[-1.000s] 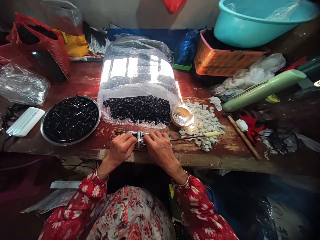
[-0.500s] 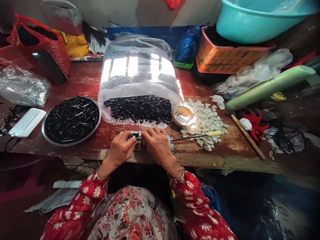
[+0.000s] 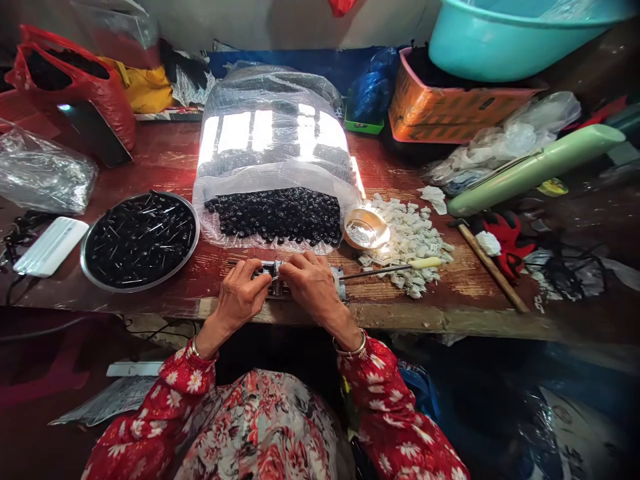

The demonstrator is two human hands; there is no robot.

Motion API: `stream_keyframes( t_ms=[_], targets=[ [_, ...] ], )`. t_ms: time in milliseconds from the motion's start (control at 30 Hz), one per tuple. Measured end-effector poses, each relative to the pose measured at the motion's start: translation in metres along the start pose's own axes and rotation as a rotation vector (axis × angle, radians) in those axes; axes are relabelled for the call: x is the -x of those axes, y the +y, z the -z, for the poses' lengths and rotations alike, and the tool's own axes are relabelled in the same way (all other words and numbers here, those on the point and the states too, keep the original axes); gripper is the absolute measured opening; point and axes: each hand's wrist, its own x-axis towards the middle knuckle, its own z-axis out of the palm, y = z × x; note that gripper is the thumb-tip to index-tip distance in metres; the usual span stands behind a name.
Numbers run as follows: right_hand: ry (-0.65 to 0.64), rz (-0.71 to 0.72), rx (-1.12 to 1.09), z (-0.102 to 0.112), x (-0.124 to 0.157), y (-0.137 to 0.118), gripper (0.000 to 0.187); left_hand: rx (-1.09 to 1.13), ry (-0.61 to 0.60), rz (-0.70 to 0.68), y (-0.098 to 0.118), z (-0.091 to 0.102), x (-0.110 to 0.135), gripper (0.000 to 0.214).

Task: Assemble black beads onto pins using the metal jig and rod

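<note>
A person's left hand [image 3: 240, 300] and right hand [image 3: 315, 287] keep a clamped grip on a small metal jig [image 3: 273, 279] at the near edge of a worn wooden surface [image 3: 440, 297], between a steel tray [image 3: 135, 290] of black beads and a pile of pale chips [image 3: 405, 247]. Markings on an orange crate [image 3: 440, 107] are too small to read.

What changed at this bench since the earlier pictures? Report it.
The left hand and right hand have moved slightly forward and curled over the metal jig, keeping hold of it. The bag of black beads and white chips stayed put.
</note>
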Motion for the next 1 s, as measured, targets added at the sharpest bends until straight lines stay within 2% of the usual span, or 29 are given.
stream_keyframes(
  t_ms=[200,533,767,1000],
  targets=[
    [-0.018,0.013,-0.094,-0.004,0.0,0.003,0.015,-0.02,-0.003,-0.004,0.0,-0.001,0.001,0.016],
    [-0.002,0.014,0.025,-0.003,-0.004,0.0,0.016,-0.057,-0.003,-0.023,0.0,-0.002,0.003,0.015],
    [0.016,-0.068,0.04,-0.008,-0.006,-0.007,0.015,-0.07,-0.015,-0.012,0.0,-0.001,0.002,0.015],
    [0.04,-0.047,-0.065,-0.003,0.001,0.006,0.02,-0.074,-0.01,-0.024,0.001,0.001,0.0,0.014]
  ],
)
